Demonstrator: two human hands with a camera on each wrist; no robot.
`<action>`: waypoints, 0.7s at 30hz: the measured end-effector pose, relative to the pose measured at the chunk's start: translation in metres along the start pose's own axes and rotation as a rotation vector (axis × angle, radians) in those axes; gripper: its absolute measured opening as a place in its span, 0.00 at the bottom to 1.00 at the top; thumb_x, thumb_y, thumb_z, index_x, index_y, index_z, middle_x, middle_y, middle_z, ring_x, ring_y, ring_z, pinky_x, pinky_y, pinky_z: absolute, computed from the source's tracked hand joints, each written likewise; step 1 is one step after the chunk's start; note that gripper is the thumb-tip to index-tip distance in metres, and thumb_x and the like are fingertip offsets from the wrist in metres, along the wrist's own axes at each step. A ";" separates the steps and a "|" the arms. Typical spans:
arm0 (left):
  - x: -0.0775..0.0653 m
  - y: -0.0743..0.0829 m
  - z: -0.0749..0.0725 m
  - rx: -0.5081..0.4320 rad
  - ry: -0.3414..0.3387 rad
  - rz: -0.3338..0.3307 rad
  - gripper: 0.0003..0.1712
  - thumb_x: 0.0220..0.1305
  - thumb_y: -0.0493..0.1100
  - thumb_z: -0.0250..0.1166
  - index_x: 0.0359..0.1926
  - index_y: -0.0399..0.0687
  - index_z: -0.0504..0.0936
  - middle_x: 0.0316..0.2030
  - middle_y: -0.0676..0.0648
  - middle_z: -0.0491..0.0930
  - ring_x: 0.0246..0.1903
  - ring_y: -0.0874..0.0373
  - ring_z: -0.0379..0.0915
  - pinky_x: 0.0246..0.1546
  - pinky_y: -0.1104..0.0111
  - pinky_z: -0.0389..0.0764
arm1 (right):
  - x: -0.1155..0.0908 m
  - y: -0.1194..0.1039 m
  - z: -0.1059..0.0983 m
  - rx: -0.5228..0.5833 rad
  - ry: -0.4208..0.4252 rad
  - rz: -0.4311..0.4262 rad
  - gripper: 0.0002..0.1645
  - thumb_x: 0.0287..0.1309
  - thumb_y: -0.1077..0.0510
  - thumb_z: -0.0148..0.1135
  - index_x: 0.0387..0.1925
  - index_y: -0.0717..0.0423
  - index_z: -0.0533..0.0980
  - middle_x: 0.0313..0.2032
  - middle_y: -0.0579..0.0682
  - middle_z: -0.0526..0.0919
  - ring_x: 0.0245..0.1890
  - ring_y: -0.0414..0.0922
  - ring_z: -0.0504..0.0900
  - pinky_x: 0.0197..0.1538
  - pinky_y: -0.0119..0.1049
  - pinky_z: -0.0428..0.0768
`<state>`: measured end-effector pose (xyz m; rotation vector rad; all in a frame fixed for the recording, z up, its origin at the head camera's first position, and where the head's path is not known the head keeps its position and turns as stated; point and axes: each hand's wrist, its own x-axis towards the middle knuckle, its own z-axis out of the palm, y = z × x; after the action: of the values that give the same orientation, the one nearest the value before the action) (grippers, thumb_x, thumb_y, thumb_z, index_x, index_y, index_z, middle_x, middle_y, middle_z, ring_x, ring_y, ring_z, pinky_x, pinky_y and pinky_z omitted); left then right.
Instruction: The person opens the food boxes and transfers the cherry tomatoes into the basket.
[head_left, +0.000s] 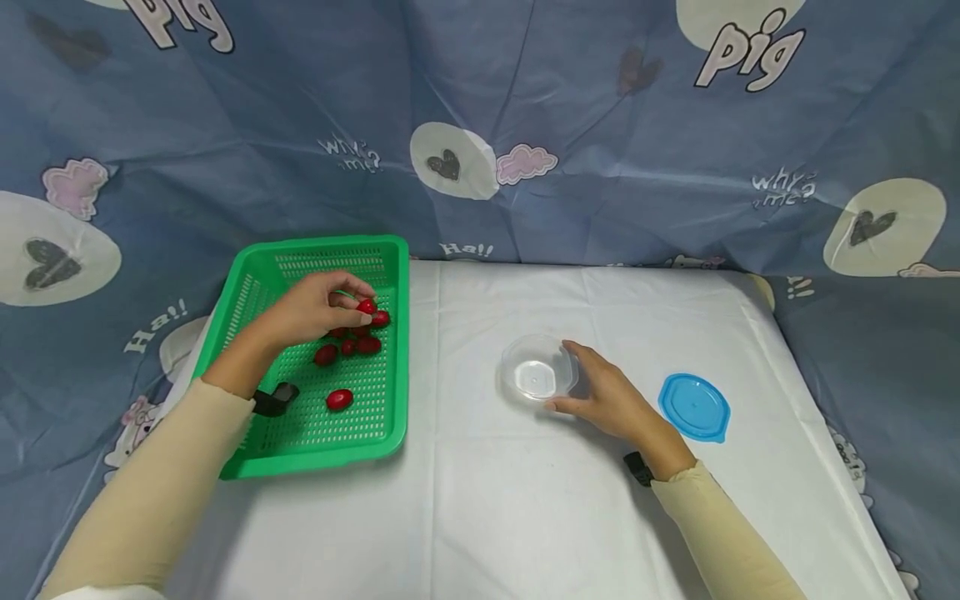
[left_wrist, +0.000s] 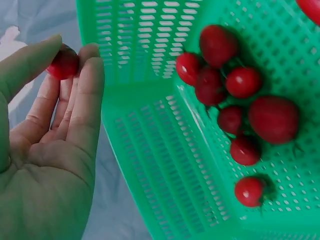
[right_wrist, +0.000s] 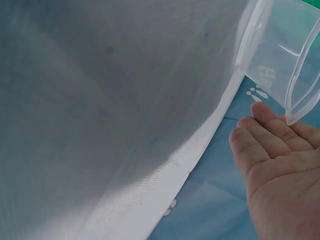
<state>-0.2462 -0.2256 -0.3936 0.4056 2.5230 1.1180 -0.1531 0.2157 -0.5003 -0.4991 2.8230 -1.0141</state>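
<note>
My left hand [head_left: 315, 307], above the green basket [head_left: 402, 350], pinches a small red cherry tomato [left_wrist: 64, 64] between thumb and fingertips. Below it, several more cherry tomatoes [left_wrist: 243, 82] lie in a loose cluster on the basket floor. A single cherry tomato [head_left: 340, 400] sits apart, nearer the front. On the white cloth, a clear plastic container [head_left: 536, 375] stands upright with nothing in it. My right hand [head_left: 611, 396] rests at its right side, thumb and index finger spread along the rim. In the right wrist view the fingers [right_wrist: 270, 125] look nearly straight beside the container.
A blue lid [head_left: 695, 407] lies flat on the cloth, right of the right hand. The white tablecloth [head_left: 480, 500] spreads between basket and lid. Behind the table hangs a blue printed curtain [head_left: 570, 217]. The basket's raised walls surround the tomatoes.
</note>
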 end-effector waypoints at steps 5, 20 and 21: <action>-0.004 -0.018 -0.005 0.006 0.043 -0.032 0.23 0.63 0.46 0.67 0.55 0.43 0.75 0.51 0.41 0.77 0.49 0.47 0.74 0.42 0.53 0.78 | 0.000 0.001 0.001 -0.010 0.000 0.000 0.62 0.44 0.28 0.68 0.73 0.52 0.54 0.69 0.54 0.63 0.69 0.53 0.61 0.66 0.51 0.63; -0.013 -0.051 -0.011 0.253 0.081 -0.190 0.19 0.62 0.43 0.66 0.49 0.36 0.74 0.43 0.38 0.74 0.41 0.45 0.71 0.38 0.56 0.73 | -0.001 0.000 0.000 0.006 0.006 0.002 0.62 0.44 0.29 0.69 0.73 0.52 0.54 0.69 0.54 0.63 0.68 0.53 0.61 0.66 0.52 0.63; -0.014 -0.053 -0.011 0.267 0.081 -0.200 0.19 0.62 0.43 0.67 0.48 0.35 0.74 0.42 0.38 0.75 0.40 0.45 0.71 0.37 0.56 0.73 | -0.001 0.000 0.000 0.007 0.006 0.003 0.62 0.44 0.29 0.69 0.73 0.52 0.54 0.69 0.54 0.63 0.68 0.53 0.61 0.66 0.52 0.63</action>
<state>-0.2445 -0.2726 -0.4237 0.1719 2.7216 0.7409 -0.1519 0.2162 -0.5006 -0.4918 2.8239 -1.0258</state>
